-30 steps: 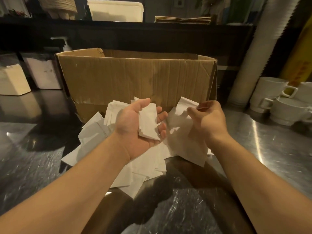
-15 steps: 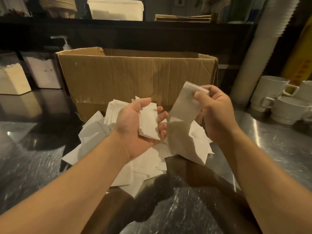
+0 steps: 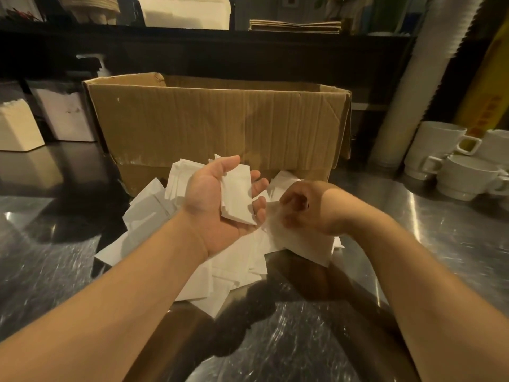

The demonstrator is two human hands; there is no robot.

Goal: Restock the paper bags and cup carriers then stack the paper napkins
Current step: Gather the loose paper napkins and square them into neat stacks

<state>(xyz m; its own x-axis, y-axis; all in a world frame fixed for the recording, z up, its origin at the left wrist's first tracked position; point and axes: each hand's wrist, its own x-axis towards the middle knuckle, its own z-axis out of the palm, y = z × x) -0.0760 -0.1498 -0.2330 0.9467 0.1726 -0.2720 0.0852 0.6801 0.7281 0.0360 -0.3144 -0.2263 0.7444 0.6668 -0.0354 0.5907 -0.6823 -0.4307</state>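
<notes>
A loose pile of white paper napkins (image 3: 154,216) lies on the steel counter in front of an open cardboard box (image 3: 220,125). My left hand (image 3: 209,210) is palm up above the pile and holds a small stack of napkins (image 3: 238,197). My right hand (image 3: 305,208) is just right of it, low over the pile and blurred. Its fingers are curled, pinching a napkin (image 3: 300,241) that trails under it onto the pile. Flat brown paper bags (image 3: 294,24) lie on the dark shelf behind.
White cups (image 3: 462,177) are stacked at the right, beside a tall white column of cups (image 3: 421,78). White napkin holders (image 3: 16,128) and a pump bottle (image 3: 103,67) stand at the left. A white container (image 3: 187,12) sits on the shelf.
My right hand lifted one napkin from the pile, then came down and left toward my left hand. My left hand kept its stack and hardly moved.
</notes>
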